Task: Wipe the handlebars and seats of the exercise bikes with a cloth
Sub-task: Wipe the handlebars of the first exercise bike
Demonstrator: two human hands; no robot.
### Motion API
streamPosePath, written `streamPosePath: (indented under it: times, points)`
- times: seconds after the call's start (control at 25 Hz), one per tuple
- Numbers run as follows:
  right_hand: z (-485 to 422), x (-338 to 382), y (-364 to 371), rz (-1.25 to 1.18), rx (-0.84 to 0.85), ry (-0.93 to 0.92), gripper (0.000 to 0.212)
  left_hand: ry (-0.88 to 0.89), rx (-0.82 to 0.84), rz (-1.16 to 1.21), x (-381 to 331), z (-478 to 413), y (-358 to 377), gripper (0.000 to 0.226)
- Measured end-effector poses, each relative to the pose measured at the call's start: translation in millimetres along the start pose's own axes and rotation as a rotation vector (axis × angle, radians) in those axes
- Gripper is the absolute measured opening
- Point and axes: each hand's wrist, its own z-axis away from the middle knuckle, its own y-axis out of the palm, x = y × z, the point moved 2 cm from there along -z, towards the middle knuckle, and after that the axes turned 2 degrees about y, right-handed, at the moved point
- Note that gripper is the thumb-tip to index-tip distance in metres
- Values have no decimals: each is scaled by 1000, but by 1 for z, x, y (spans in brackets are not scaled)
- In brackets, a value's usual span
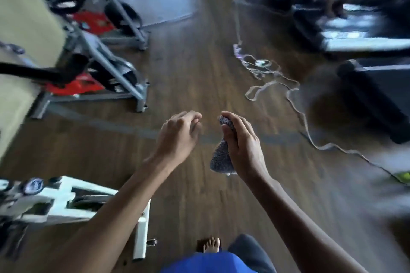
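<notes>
While the right hand grips the grey cloth bunched at its middle, with the loose end hanging below the palm, the left hand hovers just beside it with fingers loosely curled and nothing in them. The two hands are close but not touching, held out over bare wooden floor.

No bike part is under them. The bikes all lie to the left: a white-framed bike near and low on the left, and grey-framed bikes with red wheels farther off. A black padded bar juts in from the left edge, its long axis running roughly left to right. It is too blurred to say whether it is a handlebar or a seat.

The next wipe turns on that leftward offset — the empty left hand is nearer the bikes, while the cloth sits in the farther right hand, so that arm would likely have to reach across, or the body turn left.

On the right stand dark machines, and a pale cable trails loose over the floor — something to step around.
</notes>
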Motion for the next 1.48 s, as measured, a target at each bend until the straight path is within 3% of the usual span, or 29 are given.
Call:
streamPosePath:
  times: [0.32, 0.48, 0.68, 0.76, 0.92, 1.08, 1.2, 1.36, 1.48]
  points:
    - [-124, 47, 120, -246, 592, -478, 34, -560, -465, -189, 68, 3, -64, 29]
    - [-130, 90, 164, -406, 1001, -715, 33, -930, -779, -269, 41, 35, -90, 34]
    - [-90, 147, 190, -558, 1364, -1002, 33, -1212, -1070, -497, -25, 85, -96, 31]
    - [-67, 164, 199, -647, 1474, -1070, 31, -1239, -1226, -631, -47, 99, -92, 23]
    - [-23, 188, 220, -789, 1571, -1116, 30, -1108, -1593, -874, -60, 111, -85, 16]
    - [1, 203, 241, -889, 1663, -1035, 32, -1184, -1763, -731, -35, 110, -97, 32]
    - [10, 212, 250, -1095, 1719, -993, 36, -1223, -1806, -669, -18, 112, -103, 34]
    - [26, 217, 263, -1317, 1755, -1050, 36, -1248, -1968, -646, -1, 112, -100, 33]
    - [44, 212, 262, -1385, 1874, -1086, 39, -1235, -2101, -698, 3, 105, -96, 30]
